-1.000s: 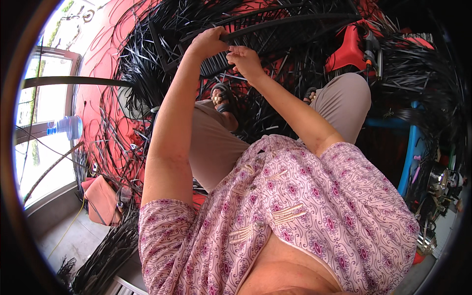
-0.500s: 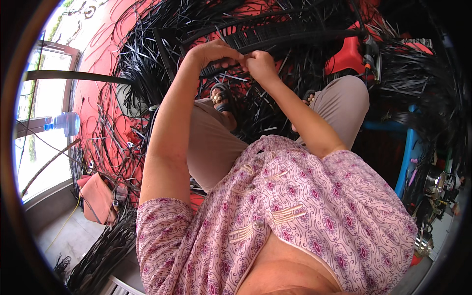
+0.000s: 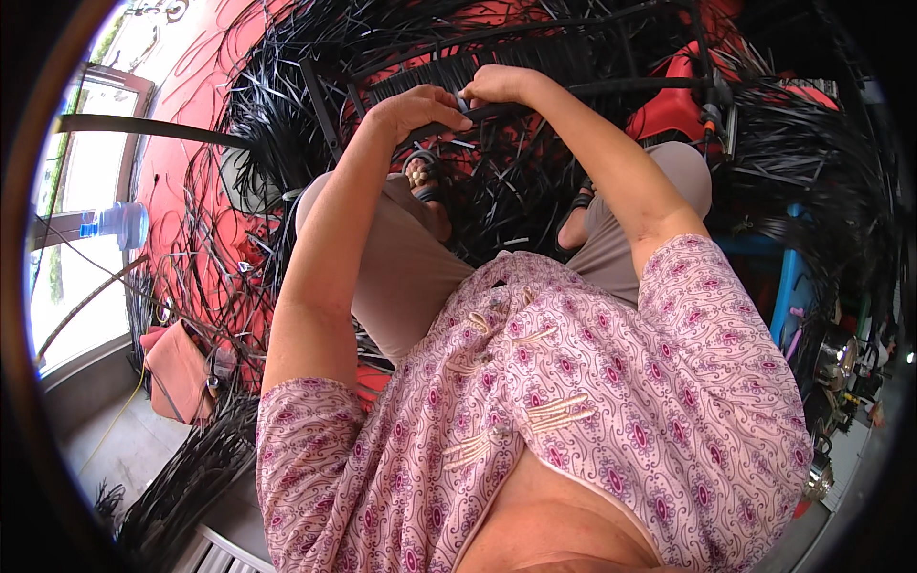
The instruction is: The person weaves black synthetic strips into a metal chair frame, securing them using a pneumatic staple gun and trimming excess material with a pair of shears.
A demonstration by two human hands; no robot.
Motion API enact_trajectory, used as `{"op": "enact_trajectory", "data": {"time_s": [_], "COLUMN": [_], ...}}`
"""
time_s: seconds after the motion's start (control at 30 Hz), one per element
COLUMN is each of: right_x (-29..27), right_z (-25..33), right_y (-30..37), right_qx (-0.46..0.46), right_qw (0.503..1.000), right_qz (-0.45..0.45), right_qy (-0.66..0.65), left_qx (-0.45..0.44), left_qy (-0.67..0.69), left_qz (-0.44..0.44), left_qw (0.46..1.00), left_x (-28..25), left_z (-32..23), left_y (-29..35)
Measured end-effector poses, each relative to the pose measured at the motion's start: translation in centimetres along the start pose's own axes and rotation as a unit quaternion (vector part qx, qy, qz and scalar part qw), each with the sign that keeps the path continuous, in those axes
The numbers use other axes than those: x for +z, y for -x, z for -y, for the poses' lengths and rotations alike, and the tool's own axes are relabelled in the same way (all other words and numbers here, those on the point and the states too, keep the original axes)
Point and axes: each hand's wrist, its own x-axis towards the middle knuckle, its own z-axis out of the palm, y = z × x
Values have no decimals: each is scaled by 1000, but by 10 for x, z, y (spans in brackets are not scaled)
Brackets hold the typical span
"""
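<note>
Frame (image 3: 564, 57) looks stiff and light, best gripped at the near rail (image 3: 640, 84), and there left hand (image 3: 420, 109) and right hand (image 3: 501, 85) curl close together, their exact hold impossible to tell!

Black frame (image 3: 621, 85), black strips (image 3: 788, 148), red floor (image 3: 186, 181), pink purple-patterned blouse (image 3: 621, 382)

Workshop — heaped black strips (image 3: 260, 110)

The black strips (image 3: 812, 143) looked like glossy plastic; the trousers (image 3: 396, 282) and shirt (image 3: 650, 392) were matt cloth, the bottle (image 3: 131, 226) smooth, shiny plastic.
</note>
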Motion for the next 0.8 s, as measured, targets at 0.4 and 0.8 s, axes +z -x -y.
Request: {"op": "enact_trajectory", "data": {"time_s": [0.4, 0.8], "right_x": [-4, -31], "right_z": [36, 79], "right_y": [23, 63], "right_qx": [-87, -268], "right_qw": [910, 741], "right_qz": [-184, -251], "right_qy": [-362, -562], "left_qx": [83, 196], "left_qy": [-219, -414], "left_qz": [-144, -302], "left_qw": [961, 836], "left_x": [13, -36], "left_z": [6, -32], "left_y": [15, 3]}}
